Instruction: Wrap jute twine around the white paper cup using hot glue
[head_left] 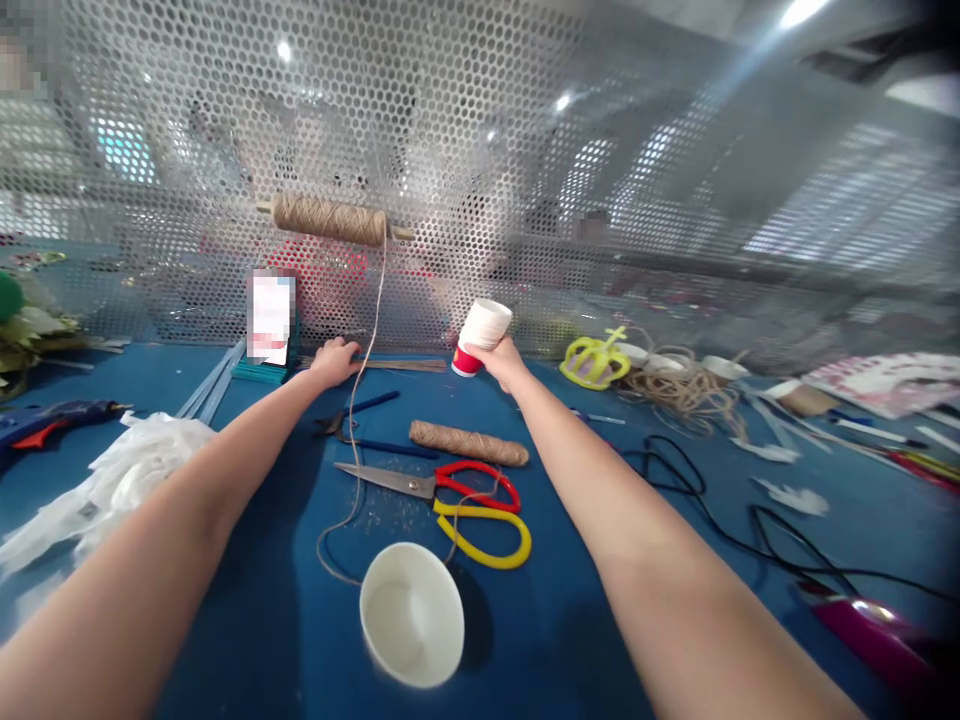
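Arms (pixel 592 480) lie outstretched over the bench (pixel 262 630); the right hand (pixel 505 364) has fingers (pixel 480 351) clamped on tilted cups (pixel 489 320); the left hand (pixel 335 362) sits by sticks (pixel 409 365), finger closure unclear.

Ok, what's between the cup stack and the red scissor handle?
A twine roll, in the head view: cup stack beyond, red scissor handle nearer.

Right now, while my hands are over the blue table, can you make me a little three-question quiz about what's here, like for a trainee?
1. Which hand has its grip on the stack of cups?
2. True or false: the scissors have two blue handles.
3. What colour is the crown-shaped thing? A) purple with white spots B) yellow C) black

Key: 1. The right hand. 2. False; one is red, the other yellow. 3. B.
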